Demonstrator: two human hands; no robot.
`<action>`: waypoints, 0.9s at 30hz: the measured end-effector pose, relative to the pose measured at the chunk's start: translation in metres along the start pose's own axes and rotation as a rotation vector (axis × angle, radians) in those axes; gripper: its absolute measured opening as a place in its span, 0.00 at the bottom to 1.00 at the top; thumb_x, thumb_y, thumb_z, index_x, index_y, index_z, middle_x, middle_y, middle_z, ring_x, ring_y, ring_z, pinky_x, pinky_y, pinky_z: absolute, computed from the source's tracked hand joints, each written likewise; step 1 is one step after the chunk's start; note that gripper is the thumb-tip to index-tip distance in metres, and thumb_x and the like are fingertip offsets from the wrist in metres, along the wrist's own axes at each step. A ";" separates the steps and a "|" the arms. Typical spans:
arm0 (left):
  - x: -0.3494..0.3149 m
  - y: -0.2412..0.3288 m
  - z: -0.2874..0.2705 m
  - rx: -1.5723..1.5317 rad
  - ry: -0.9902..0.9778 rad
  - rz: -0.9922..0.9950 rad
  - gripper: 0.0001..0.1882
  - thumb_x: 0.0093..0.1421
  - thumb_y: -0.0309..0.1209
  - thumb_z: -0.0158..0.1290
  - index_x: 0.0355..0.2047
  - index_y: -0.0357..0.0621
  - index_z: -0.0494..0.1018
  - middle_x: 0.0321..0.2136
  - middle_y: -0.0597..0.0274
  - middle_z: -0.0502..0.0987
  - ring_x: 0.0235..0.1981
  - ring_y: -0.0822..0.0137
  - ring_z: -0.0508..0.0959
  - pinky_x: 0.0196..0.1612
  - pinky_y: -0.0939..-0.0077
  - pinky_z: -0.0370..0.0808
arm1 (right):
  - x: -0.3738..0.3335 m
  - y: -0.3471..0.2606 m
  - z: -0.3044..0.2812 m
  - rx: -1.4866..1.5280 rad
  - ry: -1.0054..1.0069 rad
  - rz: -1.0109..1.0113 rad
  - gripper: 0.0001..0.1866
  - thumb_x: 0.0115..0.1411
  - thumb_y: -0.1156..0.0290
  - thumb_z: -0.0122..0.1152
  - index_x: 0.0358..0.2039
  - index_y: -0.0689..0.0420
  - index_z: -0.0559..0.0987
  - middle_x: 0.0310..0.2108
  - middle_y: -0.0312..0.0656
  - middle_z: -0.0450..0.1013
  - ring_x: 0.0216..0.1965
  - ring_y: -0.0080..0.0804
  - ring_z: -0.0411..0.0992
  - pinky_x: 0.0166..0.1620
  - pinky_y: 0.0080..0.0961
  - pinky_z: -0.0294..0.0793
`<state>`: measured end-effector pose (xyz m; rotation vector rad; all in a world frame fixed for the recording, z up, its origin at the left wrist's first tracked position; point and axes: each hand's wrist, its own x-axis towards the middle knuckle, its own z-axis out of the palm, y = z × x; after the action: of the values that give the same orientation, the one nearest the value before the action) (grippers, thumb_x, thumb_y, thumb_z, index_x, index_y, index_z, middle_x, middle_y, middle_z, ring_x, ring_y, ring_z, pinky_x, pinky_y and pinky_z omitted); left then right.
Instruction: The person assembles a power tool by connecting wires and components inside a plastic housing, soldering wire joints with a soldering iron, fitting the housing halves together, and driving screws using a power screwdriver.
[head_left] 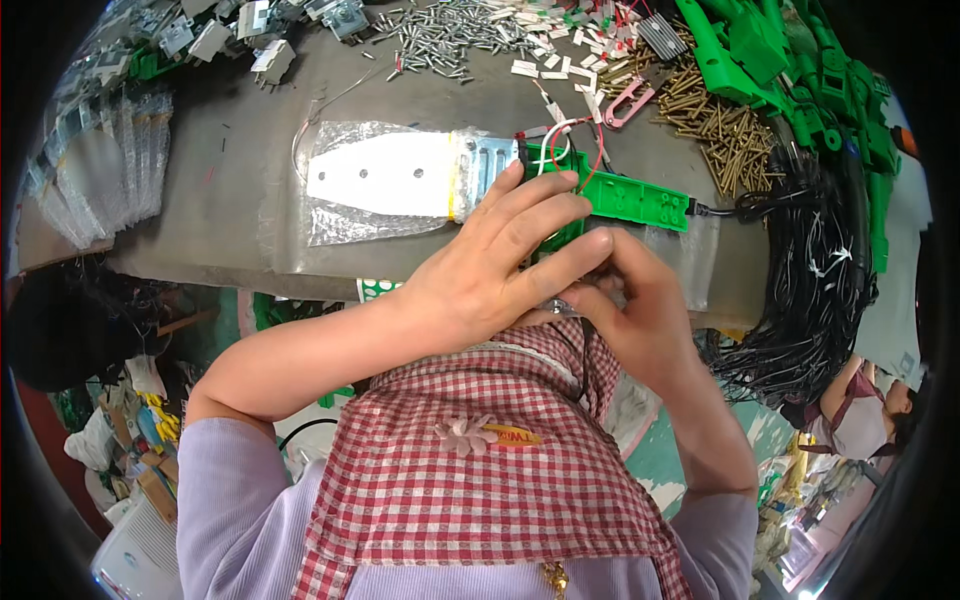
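A bright green plastic housing (640, 200) lies open on the bench, its hollow inner side facing up. Its left end meets a flat white blade (380, 175) with dark holes, partly wrapped in clear plastic, and a metal bracket (490, 165). My left hand (490, 250) rests across the housing's near part, fingers stretched and slightly apart, thumb hidden. Close to its index finger, my right hand (645, 305) is closed, fingers curled to the thumb; what they hold is hidden. Red and white wires (570, 140) loop above the housing. A black cord (720, 210) leaves its right end.
Loose silver screws (440, 40), small white connectors (550, 65) and brass screws (720, 130) are heaped at the back. Green housings (750, 50) pile up right of them, above bundled black cords (800, 290). Plastic-wrapped blades (110, 170) stand left. Another person (865, 410) is at far right.
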<state>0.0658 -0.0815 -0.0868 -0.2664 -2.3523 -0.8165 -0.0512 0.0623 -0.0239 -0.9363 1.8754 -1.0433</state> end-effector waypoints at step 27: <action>-0.002 -0.043 -0.156 -0.069 0.017 -1.103 0.10 0.55 0.19 0.49 0.39 0.37 0.69 0.29 0.56 0.76 0.29 0.67 0.78 0.32 0.73 0.75 | 0.003 -0.007 -0.003 -0.442 0.233 -0.490 0.33 0.38 0.69 0.72 0.48 0.62 0.71 0.49 0.48 0.66 0.49 0.48 0.64 0.51 0.38 0.65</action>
<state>0.1283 -0.2111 -0.0134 1.0986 -2.3522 -1.3465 -0.0531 0.0580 -0.0172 -1.6539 2.1764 -1.0663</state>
